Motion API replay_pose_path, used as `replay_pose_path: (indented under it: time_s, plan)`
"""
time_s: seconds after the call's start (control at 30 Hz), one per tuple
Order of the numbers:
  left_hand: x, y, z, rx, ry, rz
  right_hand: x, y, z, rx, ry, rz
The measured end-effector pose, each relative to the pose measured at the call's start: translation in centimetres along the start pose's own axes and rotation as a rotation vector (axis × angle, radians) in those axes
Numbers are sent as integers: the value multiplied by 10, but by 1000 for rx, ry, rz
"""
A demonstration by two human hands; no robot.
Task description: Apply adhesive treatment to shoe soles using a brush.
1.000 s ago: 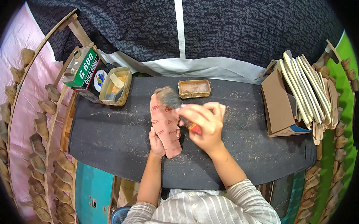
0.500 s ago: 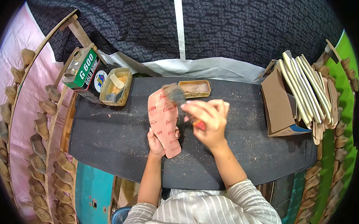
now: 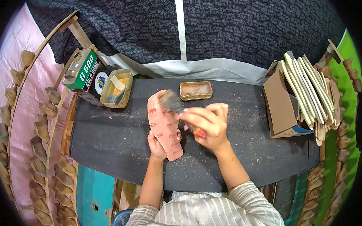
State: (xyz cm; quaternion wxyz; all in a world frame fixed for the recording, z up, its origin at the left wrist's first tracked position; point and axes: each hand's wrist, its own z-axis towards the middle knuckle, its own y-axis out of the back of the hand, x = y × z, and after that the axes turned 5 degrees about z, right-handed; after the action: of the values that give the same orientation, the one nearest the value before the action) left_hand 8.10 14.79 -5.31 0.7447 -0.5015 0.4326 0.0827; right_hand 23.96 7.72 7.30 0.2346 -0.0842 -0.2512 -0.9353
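A pinkish-tan insole (image 3: 164,132) with red print lies upright in my left hand (image 3: 157,146), its toe end pointing away from me. My left thumb and fingers wrap round its lower part from both edges. In my right hand (image 3: 209,124) is a brush (image 3: 174,102) with dark bristles and a partly red handle, held in closed fingers. Its blurred bristle end lies over the upper part of the insole and hides some of the print. Just beyond the brush sits a small rectangular tray (image 3: 195,91) with pale brownish contents.
A green, white and black metal can (image 3: 84,75) and a dirty plastic tub (image 3: 117,87) with scrapers stand at the left. On the right a cardboard box (image 3: 286,108) holds several sole-shaped sheets (image 3: 309,89). Racks of wooden shoe lasts (image 3: 38,148) flank the dark table (image 3: 112,138).
The brush has moved left and slightly toward me, from the insole's right edge onto its upper face. My left hand keeps its hold, with little movement of the insole.
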Motion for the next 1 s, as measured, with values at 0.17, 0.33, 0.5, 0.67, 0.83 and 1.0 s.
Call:
replay_pose_path:
  time_s: [0.17,0.33,0.5,0.67,0.83,1.0]
  plan:
    - [-1,-3,1,58,20,-130,-7,4,-3,-68,-31,-11]
    - [-8,-13,8,198,-103,-131,5,0,0,12,25,47]
    - [-10,-12,3,-133,-158,-71,2,12,3,386,48,370]
    - [-5,3,5,233,-177,-265,10,5,3,270,28,307]
    - [-1,-10,3,-263,-45,-196,9,-6,1,198,52,216]
    - [-10,-12,6,-173,-51,-179,13,3,1,501,69,394]
